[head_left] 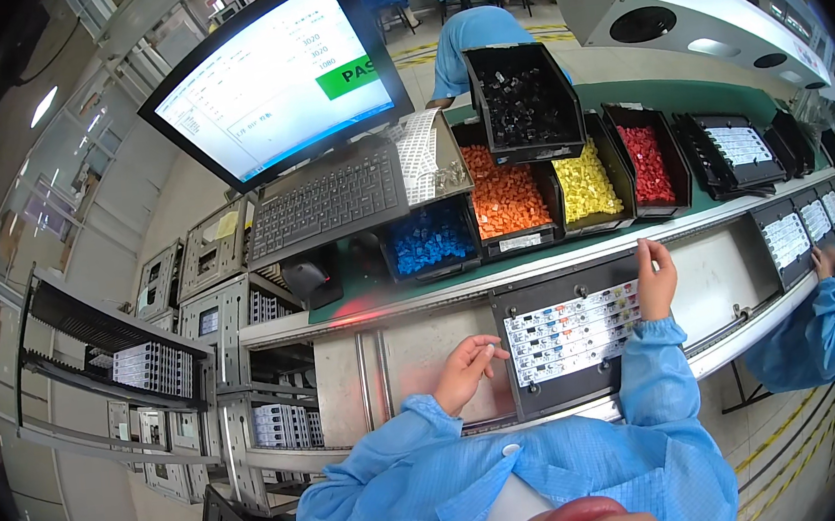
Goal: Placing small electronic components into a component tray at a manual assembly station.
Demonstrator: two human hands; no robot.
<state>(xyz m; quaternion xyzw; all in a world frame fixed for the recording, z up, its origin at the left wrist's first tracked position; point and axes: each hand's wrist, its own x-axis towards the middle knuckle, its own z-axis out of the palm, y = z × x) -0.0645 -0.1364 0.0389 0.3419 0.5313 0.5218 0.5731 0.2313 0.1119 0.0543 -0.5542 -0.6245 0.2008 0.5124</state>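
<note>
A black fixture plate (573, 393) lies before me on the bench track. It carries a white circuit-board panel (570, 334) in several rows, with small coloured parts along the upper rows. My left hand (465, 371) is beside the plate's left edge, its fingers loosely bent and apart, with nothing visible in them. At the plate's right edge is my right hand (656, 286), fingers raised and spread a little; I see nothing in it. Behind the plate stand bins of blue parts (428, 241), orange parts (509, 196), yellow parts (589, 186) and red parts (645, 160).
A bin of black parts (528, 99) sits above the others. To the left are a monitor (274, 78), a keyboard (327, 204) and a mouse (311, 281). Board racks (111, 365) stand farther left. A co-worker's hand (826, 261) is beside fixtures on the right.
</note>
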